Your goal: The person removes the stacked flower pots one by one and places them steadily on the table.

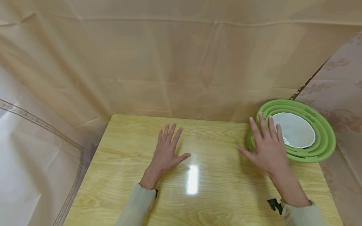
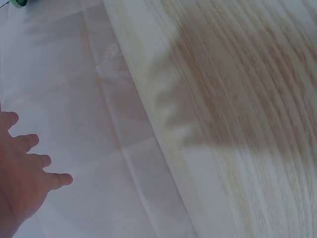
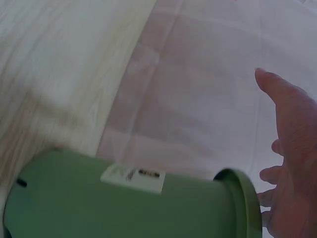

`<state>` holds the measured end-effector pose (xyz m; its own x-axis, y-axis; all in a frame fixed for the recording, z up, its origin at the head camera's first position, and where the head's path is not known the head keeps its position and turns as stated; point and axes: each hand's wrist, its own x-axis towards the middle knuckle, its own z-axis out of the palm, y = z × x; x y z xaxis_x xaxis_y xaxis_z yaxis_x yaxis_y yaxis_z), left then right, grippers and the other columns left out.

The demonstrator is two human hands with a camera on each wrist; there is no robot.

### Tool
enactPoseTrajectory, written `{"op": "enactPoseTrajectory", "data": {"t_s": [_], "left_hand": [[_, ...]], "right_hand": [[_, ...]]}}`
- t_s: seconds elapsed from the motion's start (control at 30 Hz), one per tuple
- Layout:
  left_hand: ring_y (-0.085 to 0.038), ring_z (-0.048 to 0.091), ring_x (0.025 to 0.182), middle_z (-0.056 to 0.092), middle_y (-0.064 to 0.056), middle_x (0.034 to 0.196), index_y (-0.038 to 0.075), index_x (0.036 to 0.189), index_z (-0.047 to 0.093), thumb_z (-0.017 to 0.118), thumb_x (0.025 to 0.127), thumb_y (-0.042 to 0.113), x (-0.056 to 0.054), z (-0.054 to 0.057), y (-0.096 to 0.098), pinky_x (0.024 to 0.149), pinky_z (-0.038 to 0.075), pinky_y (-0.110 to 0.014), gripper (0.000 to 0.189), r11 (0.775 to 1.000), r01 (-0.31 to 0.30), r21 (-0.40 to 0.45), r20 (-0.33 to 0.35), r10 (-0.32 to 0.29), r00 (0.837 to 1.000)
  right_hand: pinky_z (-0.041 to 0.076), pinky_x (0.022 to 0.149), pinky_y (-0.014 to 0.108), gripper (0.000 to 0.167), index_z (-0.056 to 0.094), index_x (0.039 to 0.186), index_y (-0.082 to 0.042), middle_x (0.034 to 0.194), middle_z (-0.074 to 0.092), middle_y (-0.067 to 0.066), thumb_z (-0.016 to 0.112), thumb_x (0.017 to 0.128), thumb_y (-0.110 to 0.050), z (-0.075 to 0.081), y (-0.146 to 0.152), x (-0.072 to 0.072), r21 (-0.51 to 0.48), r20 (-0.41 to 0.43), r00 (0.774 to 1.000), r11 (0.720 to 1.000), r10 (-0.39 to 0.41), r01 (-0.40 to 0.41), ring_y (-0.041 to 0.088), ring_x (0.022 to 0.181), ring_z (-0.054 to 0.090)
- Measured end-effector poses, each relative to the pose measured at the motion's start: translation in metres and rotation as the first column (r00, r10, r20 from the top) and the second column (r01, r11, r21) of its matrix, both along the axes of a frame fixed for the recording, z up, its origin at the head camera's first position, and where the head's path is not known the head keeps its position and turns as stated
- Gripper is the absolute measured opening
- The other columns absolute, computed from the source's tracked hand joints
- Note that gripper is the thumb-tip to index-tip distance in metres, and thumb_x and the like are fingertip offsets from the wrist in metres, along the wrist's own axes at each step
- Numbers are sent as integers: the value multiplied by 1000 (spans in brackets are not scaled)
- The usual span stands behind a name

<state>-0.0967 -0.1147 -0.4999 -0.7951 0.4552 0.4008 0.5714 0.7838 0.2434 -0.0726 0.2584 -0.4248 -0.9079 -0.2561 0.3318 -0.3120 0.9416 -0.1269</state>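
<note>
My left hand [image 1: 165,153] hovers above the wooden table [image 1: 135,188] with fingers spread and nothing in its grasp. In the left wrist view, its fingers [image 2: 30,159] show at the left edge. My right hand [image 1: 270,150] is likewise spread and holds nothing; it overlaps the left part of a green, round, drum-like object [image 1: 325,138] in the head view. Stepped concentric rings surround a pale disc on top of that object. The right wrist view shows its green side [image 3: 99,203] with a white label, and the right hand's thumb [image 3: 272,84] near its flared rim.
Beige cloth [image 1: 181,69] hangs along the table's back edge. Patterned pinkish cloth [image 1: 342,91] covers the right side, and pale cloth with a decorative border [image 1: 36,150] lies to the left. A light reflection shines on the tabletop between the hands.
</note>
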Motion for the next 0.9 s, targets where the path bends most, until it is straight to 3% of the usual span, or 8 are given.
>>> {"op": "enactPoseTrajectory", "data": {"t_s": [0.2,0.57,0.73,0.9], "left_hand": [[-41,9,150,22,-22,161,9,157,25,30,90,81,-4,1,4,114,21,-68,99,999,21,47,-15,-20,1000],[-35,9,151,22,-22,161,8,158,23,37,91,77,-10,5,17,119,20,-58,97,983,103,149,14,-107,994],[-36,11,151,23,-23,160,7,157,24,36,91,77,-10,2,18,118,23,-58,97,982,104,157,10,-107,994],[-37,12,150,22,-23,160,7,157,24,38,92,76,-9,-1,18,118,23,-58,96,981,106,162,7,-108,994]], "right_hand": [[-2,121,58,113,13,160,-16,166,2,12,74,77,-61,2,12,-2,-18,43,998,999,-40,41,36,151,-5],[5,120,60,114,14,160,-13,165,8,16,71,76,-65,6,35,2,-32,84,991,993,-106,109,46,148,12],[26,111,66,114,18,159,-11,161,20,22,74,75,-62,2,38,2,-65,49,992,991,-112,115,53,136,32],[44,83,70,112,22,158,-10,161,22,22,80,74,-56,-2,36,0,-102,42,994,989,-101,105,56,127,42]]}}
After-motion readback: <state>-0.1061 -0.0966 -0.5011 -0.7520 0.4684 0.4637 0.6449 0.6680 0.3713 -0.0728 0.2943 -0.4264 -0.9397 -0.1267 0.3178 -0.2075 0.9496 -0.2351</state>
